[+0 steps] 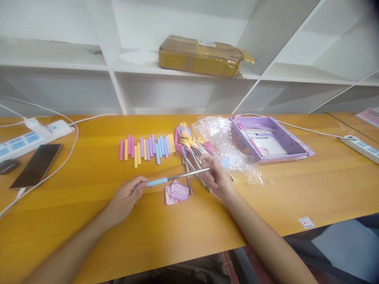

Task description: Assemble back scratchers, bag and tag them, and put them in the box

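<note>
A back scratcher (180, 174) with a blue handle, a metal rod and a pale blue claw spans my two hands. My left hand (128, 197) is closed round the end of its blue handle. Near the claw, my right hand (218, 178) curls its fingers about the rod. Just beyond the right hand lies a pile of metal back scratchers (192, 148) with yellow, pink, blue and purple claws. To its left, several coloured handle sleeves (149, 146) lie in rows. Small pink and purple cards (179, 191) rest on the table below the rod.
A purple open box (286, 136) stands at the right rear, beside crumpled clear plastic bags (222, 136). At left are a phone (37, 165), a power strip (29, 138) and white cables. A taped carton (201, 56) sits on the shelf. Another power strip (363, 146) is far right.
</note>
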A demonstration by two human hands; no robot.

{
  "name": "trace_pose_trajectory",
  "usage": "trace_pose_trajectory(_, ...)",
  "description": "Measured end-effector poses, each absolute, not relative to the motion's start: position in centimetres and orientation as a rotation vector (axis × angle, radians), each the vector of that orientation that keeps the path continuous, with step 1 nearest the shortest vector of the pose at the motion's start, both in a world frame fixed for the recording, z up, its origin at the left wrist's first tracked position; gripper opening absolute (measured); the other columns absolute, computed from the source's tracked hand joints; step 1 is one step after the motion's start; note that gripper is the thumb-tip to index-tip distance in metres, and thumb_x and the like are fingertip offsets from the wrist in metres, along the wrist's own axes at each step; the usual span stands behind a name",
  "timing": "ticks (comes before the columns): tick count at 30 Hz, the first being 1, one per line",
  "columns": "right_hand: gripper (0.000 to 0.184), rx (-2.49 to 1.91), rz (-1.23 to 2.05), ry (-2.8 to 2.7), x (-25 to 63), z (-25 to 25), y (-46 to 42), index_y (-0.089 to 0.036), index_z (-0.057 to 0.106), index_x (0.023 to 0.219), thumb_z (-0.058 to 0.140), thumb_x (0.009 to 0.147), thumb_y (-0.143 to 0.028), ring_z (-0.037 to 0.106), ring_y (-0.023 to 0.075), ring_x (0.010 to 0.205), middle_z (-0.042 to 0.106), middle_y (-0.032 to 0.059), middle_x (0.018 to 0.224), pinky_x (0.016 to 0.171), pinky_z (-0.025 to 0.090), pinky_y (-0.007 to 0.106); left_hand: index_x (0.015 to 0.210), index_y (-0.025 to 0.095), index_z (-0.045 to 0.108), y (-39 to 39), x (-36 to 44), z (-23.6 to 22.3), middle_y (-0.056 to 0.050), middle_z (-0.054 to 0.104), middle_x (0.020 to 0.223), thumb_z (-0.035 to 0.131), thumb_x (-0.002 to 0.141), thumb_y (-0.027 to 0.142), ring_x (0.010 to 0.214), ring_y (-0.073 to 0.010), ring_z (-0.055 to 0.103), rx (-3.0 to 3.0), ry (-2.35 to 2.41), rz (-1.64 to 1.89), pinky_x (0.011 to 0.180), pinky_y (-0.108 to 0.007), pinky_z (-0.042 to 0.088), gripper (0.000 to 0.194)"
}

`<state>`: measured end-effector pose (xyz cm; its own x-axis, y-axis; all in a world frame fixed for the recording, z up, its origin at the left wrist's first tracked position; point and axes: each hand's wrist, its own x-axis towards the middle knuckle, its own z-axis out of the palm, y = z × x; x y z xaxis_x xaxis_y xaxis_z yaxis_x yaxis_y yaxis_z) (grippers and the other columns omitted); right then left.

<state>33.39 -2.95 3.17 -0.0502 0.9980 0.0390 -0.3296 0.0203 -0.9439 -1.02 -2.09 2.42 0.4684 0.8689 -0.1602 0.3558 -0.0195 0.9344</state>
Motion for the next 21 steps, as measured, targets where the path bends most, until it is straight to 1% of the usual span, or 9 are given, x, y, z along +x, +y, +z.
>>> trace_pose_trajectory(2, 0.044, -0.920, 1.236, -0.881, 34.0, 3.9, -2.6, -0.028, 0.058, 0.105, 0.072, 0.095, -0.068, 0.012, 0.0069, 0.037, 0.031, -0.0143, 0.051, 0.039, 0.012, 0.024, 0.107, 0.024, 0.066, -2.0, -1.1, 2.5, 0.007, 0.039, 0.065, 0.047, 0.109, 0.064, 0.058, -0.0149, 0.036, 1.555, 1.091, 0.597, 0.058, -0.026, 0.033, 0.045)
trace_pose_trajectory(3, 0.042, -0.931, 1.177, -0.841, 34.3, 4.2, -2.4, -0.028, 0.057, 0.101, 0.073, 0.094, -0.066, 0.013, 0.0066, 0.038, 0.031, -0.0136, 0.053, 0.039, 0.013, 0.024, 0.106, 0.024, 0.066, -1.9, -1.1, 2.7, 0.007, 0.039, 0.064, 0.046, 0.108, 0.065, 0.058, -0.0149, 0.036, 1.542, 1.095, 0.608, 0.057, -0.026, 0.032, 0.046)
trace_pose_trajectory(6, 0.042, -1.025, 1.042, -0.845, 35.3, 4.9, -2.2, -0.027, 0.055, 0.093, 0.074, 0.093, -0.065, 0.021, 0.0069, 0.042, 0.036, -0.0105, 0.059, 0.042, 0.020, 0.024, 0.104, 0.023, 0.066, -1.7, -1.2, 3.3, 0.006, 0.041, 0.063, 0.046, 0.108, 0.068, 0.057, -0.0150, 0.036, 1.534, 1.120, 0.638, 0.056, -0.027, 0.032, 0.049)
trace_pose_trajectory(11, 0.039, -1.220, 0.794, -0.968, 36.2, 4.6, -2.6, -0.025, 0.061, 0.091, 0.065, 0.101, -0.063, 0.036, 0.0096, 0.046, 0.045, -0.0055, 0.066, 0.042, 0.025, 0.026, 0.105, 0.024, 0.065, -1.6, -1.5, 3.4, 0.006, 0.042, 0.065, 0.046, 0.108, 0.067, 0.059, -0.0152, 0.038, 1.562, 1.145, 0.604, 0.057, -0.027, 0.033, 0.048)
trace_pose_trajectory(13, 0.037, -1.224, 0.783, -1.020, 36.3, 4.2, -2.8, -0.025, 0.063, 0.093, 0.065, 0.102, -0.061, 0.038, 0.0102, 0.047, 0.048, -0.0048, 0.067, 0.043, 0.029, 0.025, 0.109, 0.024, 0.064, -1.6, -1.5, 3.3, 0.006, 0.041, 0.068, 0.046, 0.109, 0.066, 0.060, -0.0152, 0.038, 1.576, 1.134, 0.577, 0.058, -0.027, 0.033, 0.046)
trace_pose_trajectory(15, 0.038, -1.217, 0.804, -1.072, 36.2, 3.9, -2.9, -0.025, 0.064, 0.092, 0.062, 0.105, -0.061, 0.037, 0.0108, 0.048, 0.044, -0.0053, 0.064, 0.043, 0.030, 0.025, 0.110, 0.025, 0.063, -1.7, -1.3, 3.3, 0.006, 0.044, 0.073, 0.048, 0.109, 0.064, 0.064, -0.0153, 0.041, 1.619, 1.126, 0.562, 0.061, -0.027, 0.035, 0.043)
trace_pose_trajectory(17, 0.041, -1.195, 0.835, -1.094, 36.0, 3.7, -2.9, -0.024, 0.063, 0.090, 0.060, 0.106, -0.061, 0.035, 0.0111, 0.048, 0.038, -0.0060, 0.061, 0.042, 0.029, 0.024, 0.108, 0.024, 0.063, -1.7, -1.0, 3.5, 0.004, 0.050, 0.080, 0.052, 0.108, 0.062, 0.070, -0.0159, 0.045, 1.683, 1.138, 0.556, 0.066, -0.027, 0.038, 0.039)
trace_pose_trajectory(19, 0.042, -1.178, 0.858, -1.104, 35.8, 3.6, -2.9, -0.023, 0.063, 0.089, 0.059, 0.107, -0.062, 0.034, 0.0110, 0.049, 0.037, -0.0058, 0.062, 0.043, 0.027, 0.024, 0.106, 0.024, 0.062, -1.6, -0.8, 3.8, 0.003, 0.054, 0.086, 0.056, 0.107, 0.060, 0.076, -0.0171, 0.050, 1.735, 1.164, 0.555, 0.070, -0.028, 0.040, 0.037)
trace_pose_trajectory(21, 0.042, -1.170, 0.891, -1.120, 35.6, 3.5, -2.9, -0.023, 0.065, 0.092, 0.058, 0.107, -0.062, 0.033, 0.0108, 0.050, 0.037, -0.0059, 0.063, 0.043, 0.026, 0.023, 0.107, 0.024, 0.062, -1.6, -0.7, 3.8, 0.003, 0.056, 0.088, 0.056, 0.106, 0.059, 0.078, -0.0180, 0.052, 1.758, 1.195, 0.560, 0.072, -0.029, 0.041, 0.036)
